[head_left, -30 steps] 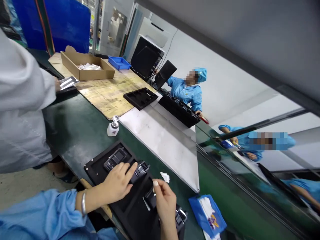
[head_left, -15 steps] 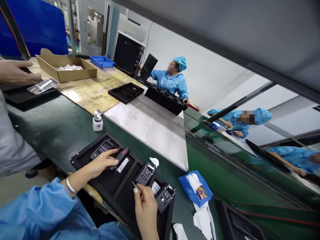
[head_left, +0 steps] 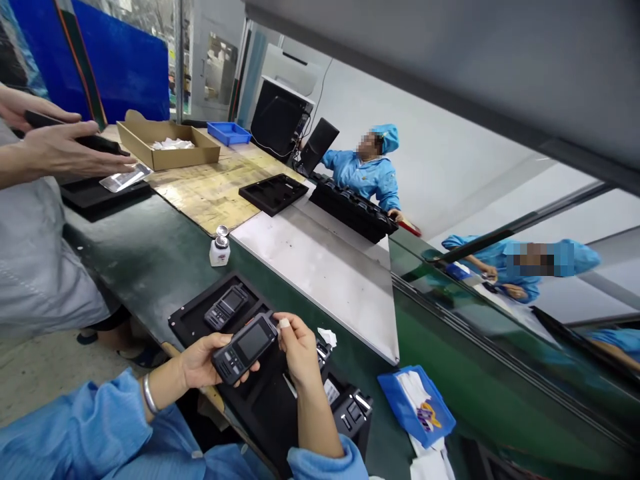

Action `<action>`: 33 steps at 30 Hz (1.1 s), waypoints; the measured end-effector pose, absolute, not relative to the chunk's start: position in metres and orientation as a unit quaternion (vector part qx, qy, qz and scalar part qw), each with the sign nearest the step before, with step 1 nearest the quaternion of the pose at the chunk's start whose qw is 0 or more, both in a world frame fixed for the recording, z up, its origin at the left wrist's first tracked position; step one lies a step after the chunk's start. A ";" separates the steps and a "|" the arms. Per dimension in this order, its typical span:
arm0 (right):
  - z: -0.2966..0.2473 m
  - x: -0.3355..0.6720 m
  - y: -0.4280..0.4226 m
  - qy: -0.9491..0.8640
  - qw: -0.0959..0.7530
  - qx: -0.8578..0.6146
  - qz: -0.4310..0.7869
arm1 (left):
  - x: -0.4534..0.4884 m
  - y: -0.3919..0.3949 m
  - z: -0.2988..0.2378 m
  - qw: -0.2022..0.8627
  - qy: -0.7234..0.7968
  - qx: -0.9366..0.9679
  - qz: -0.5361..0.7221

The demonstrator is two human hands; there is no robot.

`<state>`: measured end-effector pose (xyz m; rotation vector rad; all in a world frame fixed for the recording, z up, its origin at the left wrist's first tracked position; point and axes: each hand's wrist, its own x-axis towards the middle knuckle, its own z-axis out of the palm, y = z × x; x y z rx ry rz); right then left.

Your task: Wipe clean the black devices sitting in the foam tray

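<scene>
My left hand is closed round a black handheld radio, its screen and buttons facing up. Curled at the radio's upper end is my right hand, with something white at one fingertip; whether that is a cover or a scrap cannot be made out. Beneath both hands lies a black foam tray. Another radio rests screen up in its far left part. On the right side sit a radio and another radio, partly hidden by my right hand and forearm.
A white pump bottle stands behind the tray, near a white board. At right is a blue bin with white cloths. A cardboard box stands far left. A co-worker's hands hold a dark object at left; others work behind.
My left hand has lifted the radio from the tray and turned it screen up. My right hand has moved from the right-hand radios to the held radio's upper end. The view has shifted.
</scene>
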<state>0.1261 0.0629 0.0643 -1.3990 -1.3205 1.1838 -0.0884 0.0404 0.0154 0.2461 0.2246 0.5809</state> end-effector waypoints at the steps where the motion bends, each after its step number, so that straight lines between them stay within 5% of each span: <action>1: 0.068 0.127 0.065 -0.521 0.425 -0.551 0.494 | -0.087 0.040 0.015 0.948 0.101 0.115 0.279; 8: 0.077 0.138 0.084 -0.487 0.369 -0.515 0.601 | -0.078 0.037 0.007 0.958 0.113 0.091 0.247; 22: 0.036 0.166 0.121 -0.463 0.294 -0.552 0.629 | -0.056 0.016 0.045 0.844 0.418 0.010 0.338; 33: 0.027 0.158 0.150 -0.482 0.218 -0.577 0.623 | -0.077 0.015 0.046 0.861 0.407 0.041 0.304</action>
